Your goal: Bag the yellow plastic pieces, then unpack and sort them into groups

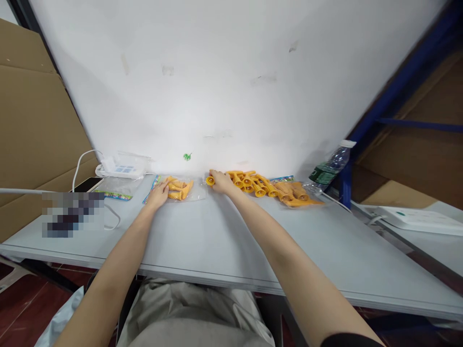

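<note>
Head view: both hands reach to the far edge of the worktop (224, 241), by the wall. Left hand (158, 193) lies on the left end of a clear bag (188, 192) that holds a few horns; pinching or just pressing, can't tell. Right hand (221, 183) is clamped on one yellow horn (210, 180), between the bag and the loose pile (253, 183). Best, I'd judge: keep the bag pinned and lift the horn clear without snagging the pile.

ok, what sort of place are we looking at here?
Probably a small warehouse packing bench: flattened cardboard on the left, a blue rack on the right, and orange plastic pieces, loose and in clear bags, on a grey table.
</note>
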Demonstrator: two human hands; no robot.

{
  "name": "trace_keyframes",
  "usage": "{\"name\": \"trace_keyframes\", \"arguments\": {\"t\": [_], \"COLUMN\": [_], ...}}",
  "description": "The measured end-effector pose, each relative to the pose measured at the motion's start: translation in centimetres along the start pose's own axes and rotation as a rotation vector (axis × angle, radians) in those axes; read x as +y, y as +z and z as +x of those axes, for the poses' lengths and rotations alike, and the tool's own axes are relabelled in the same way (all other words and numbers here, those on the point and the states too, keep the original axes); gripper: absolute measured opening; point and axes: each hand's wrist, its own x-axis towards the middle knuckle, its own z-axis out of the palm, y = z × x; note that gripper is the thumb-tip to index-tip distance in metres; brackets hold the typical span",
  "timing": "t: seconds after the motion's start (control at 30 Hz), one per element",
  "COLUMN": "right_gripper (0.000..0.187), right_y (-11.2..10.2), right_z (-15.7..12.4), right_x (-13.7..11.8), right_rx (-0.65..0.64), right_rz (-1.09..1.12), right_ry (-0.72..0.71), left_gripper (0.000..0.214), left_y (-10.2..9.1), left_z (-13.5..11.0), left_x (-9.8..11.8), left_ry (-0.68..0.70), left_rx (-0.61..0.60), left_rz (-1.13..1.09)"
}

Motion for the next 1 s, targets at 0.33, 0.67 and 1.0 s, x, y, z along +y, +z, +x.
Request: {"name": "trace_keyframes", "arguments": {"t": [0.33, 0.67, 1.0], "right_gripper": [0.027, 0.028, 0.006], "right_y": [-4.5, -4.9, -3.3], "right_z": [-1.6, -2.0, -2.7], "right_x": [-1.1, -3.8, -2.8], "right_rx": [-0.185, -0.367, -0.298], "right_rz": [-0.253, -0.008, -0.005], "right_ry": [-0.163, -0.133, -0.046], "left_gripper": [0.047, 0.046, 0.045], "left_y": [-0.3, -0.9, -0.5], "left_z": [-0.5, -0.9, -0.7], "left_x": [0.9, 2.6, 2.1], "left_ry": [-0.056, -0.081, -0.059], "left_rx": [-0.015, -0.059, -0.038], "left_rz": [0.051, 0.038, -0.072]}}
